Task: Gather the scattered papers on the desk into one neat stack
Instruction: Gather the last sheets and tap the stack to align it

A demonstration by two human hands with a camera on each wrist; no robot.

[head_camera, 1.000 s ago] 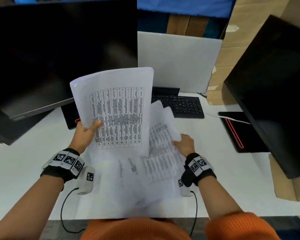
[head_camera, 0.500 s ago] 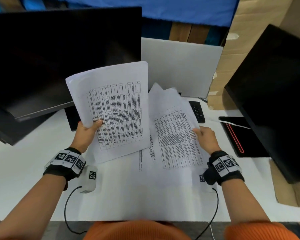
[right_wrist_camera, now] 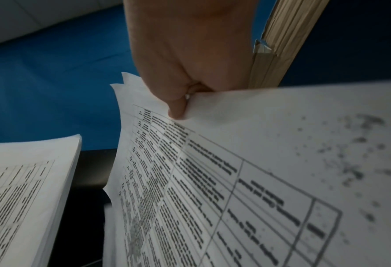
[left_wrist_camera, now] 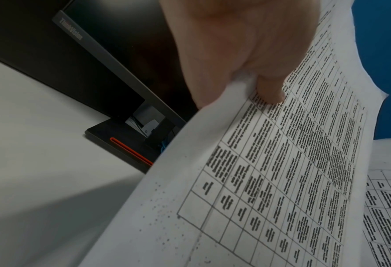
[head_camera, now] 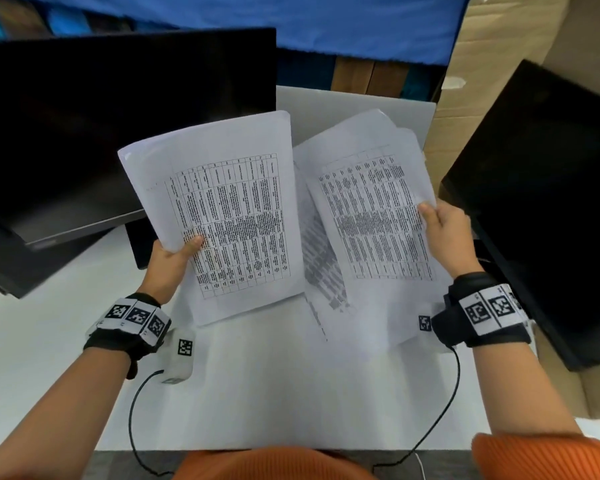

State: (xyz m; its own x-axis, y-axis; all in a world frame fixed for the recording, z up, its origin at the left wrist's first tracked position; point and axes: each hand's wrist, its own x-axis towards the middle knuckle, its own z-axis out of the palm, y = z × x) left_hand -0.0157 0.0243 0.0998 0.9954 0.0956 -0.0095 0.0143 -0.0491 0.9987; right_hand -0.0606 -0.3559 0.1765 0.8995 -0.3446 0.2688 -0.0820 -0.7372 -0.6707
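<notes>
Two sheaves of printed papers are held up off the desk point(head_camera: 49, 358), one in each hand, apparently so that they can be brought together into a single stack. Nearest, the bare desk edge is seen below both sheaves. Above the desk, the left sheaf point(head_camera: 222, 216) is pinched by the left hand point(head_camera: 168, 268) at its lower left edge, the thumb point(left_wrist_camera: 270, 90) pressed on the printed face and the other fingers hidden behind. Right of it, above the desk and just apart from it, the right sheaf point(head_camera: 371, 209) is gripped by the right hand point(head_camera: 447, 233) at its right edge, the thumb point(right_wrist_camera: 177, 108) on top and the rest curled beneath; its sheets are fanned and uneven, so squaring is judged still to be needed. At the far end of the desk, two dark monitors point(head_camera: 101, 126) are seen, one behind each sheaf.
</notes>
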